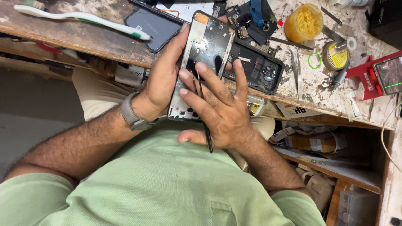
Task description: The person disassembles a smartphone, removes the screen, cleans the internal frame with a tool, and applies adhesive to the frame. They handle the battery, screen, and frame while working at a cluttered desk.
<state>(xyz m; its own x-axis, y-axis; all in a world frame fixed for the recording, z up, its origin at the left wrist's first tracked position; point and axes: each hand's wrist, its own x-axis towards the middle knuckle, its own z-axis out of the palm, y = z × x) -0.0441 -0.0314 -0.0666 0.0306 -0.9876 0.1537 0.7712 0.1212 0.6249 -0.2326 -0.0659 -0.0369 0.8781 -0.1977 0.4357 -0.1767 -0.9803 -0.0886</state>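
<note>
Honestly, the tweezers (204,113) worry me most from where I watch; their thin black tips lie across the exposed inside of the opened phone frame (204,62), and I judge that a small slip of the right hand (217,111) could scratch or short something in there; the frame is also held in the air just short of the bench edge (96,46), so a loosened grip would likely drop it into the lap below the hands

The left hand (165,79) wraps the frame's left side, thumb along the long edge, fingers hidden behind it, wrist with a grey watch (133,115) bent toward the body; it grasps the frame firmly; the right hand lies spread over the frame's lower half, fingers fanned and pressing on it, the tweezers pinned under them and running back past the thumb toward the body

Beyond the fingertips a second phone back shell (255,67) lies on the bench; further right of the right hand stand a yellow paste tub (303,21) and a solder reel (336,56); up past the left hand lies a toothbrush (79,19)
</note>
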